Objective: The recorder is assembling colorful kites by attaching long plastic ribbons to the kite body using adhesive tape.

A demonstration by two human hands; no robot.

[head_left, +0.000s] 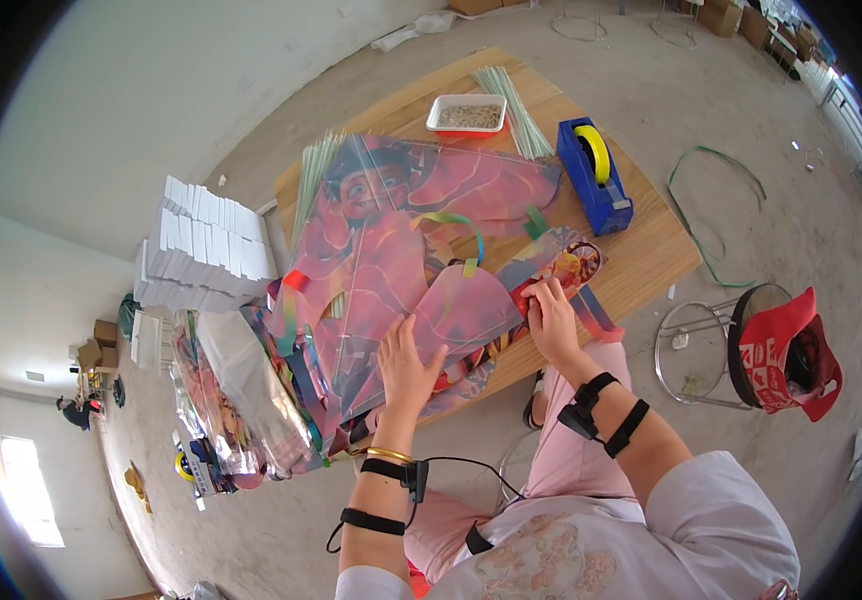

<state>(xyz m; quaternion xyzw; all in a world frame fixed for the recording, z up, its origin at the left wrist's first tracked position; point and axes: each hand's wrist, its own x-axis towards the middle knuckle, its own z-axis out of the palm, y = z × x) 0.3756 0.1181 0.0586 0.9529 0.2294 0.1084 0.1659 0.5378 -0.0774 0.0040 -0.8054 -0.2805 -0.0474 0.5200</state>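
Note:
A large, thin, pinkish-red printed kite point(381, 270) with a cartoon figure lies spread over the wooden table, thin rods crossing it. Colored ribbon tails, one a curved green-to-blue strip point(466, 225), lie on top. My left hand point(409, 365) rests flat on the kite's near part, fingers spread. At the kite's right near corner, my right hand point(551, 318) has its fingers bent and pinched on the edge beside a red patch. What lies under those fingertips is partly hidden. Just beyond my right hand is a brightly printed piece point(571, 262).
A blue tape dispenser point(596, 185) with yellow tape stands at the table's right edge. Farther back are a white tray point(466, 101) of small pieces and thin rods point(513, 115). White boxes point(206, 245) are stacked at left. A stool point(751, 335) bears a red bag point(781, 360).

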